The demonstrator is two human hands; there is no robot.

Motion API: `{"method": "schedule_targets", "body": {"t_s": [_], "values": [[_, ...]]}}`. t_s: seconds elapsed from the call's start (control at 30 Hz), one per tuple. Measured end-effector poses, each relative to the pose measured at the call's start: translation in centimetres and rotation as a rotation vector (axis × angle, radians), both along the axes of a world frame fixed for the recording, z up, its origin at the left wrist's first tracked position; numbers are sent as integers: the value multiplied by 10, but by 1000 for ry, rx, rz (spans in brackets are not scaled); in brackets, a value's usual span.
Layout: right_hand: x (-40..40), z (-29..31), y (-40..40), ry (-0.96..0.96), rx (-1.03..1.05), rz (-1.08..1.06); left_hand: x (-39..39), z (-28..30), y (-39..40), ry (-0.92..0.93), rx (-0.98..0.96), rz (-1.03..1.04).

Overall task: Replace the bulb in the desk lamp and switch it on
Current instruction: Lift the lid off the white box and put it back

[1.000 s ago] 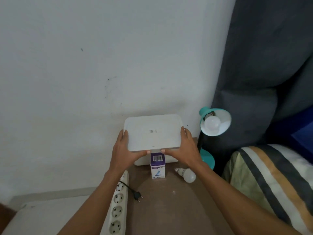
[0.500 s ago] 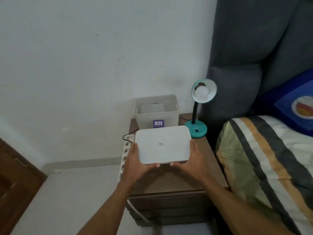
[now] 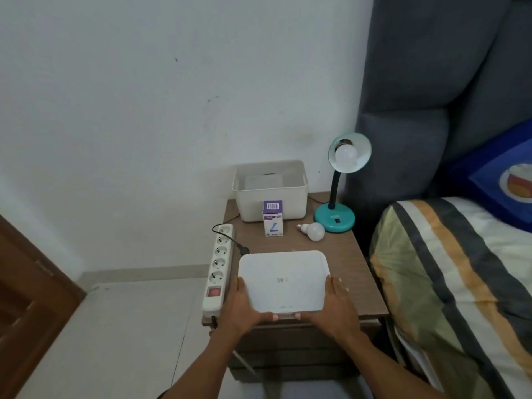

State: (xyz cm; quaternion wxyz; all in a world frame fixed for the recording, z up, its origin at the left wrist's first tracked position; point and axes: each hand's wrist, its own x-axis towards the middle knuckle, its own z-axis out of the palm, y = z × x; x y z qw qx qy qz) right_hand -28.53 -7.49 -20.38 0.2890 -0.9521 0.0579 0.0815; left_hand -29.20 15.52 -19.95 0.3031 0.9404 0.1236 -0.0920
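Lifted off the open white box [image 3: 270, 191] at the far side a second ago, the white lid [image 3: 283, 280] now sits low over the near edge of the bench [image 3: 349, 263], and the loose bulb [image 3: 313, 231] it hid half a second ago shows again. The left hand [image 3: 240, 308] and right hand [image 3: 335, 305] clasp the lid's left and right edges, fingers curled, thumbs along its near rim. Right of the power strip [image 3: 218, 266], the bulb carton [image 3: 273, 218] stands beside the loose bulb, near the teal desk lamp [image 3: 342, 180], its fitted bulb [image 3: 347, 154] unlit.
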Motion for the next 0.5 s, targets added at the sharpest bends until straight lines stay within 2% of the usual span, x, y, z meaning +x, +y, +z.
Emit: {"method": "schedule_targets", "body": {"t_s": [0.2,0.33,0.5], "values": [[13,10,-7,-47,-68,41,8,9,-2,-32,5,-14],[42,27,-2,-151,-33,-5,34,36,-5,-222,32,8],[96,48,9,-208,-9,-51,105,69,13,-410,-73,96]]}}
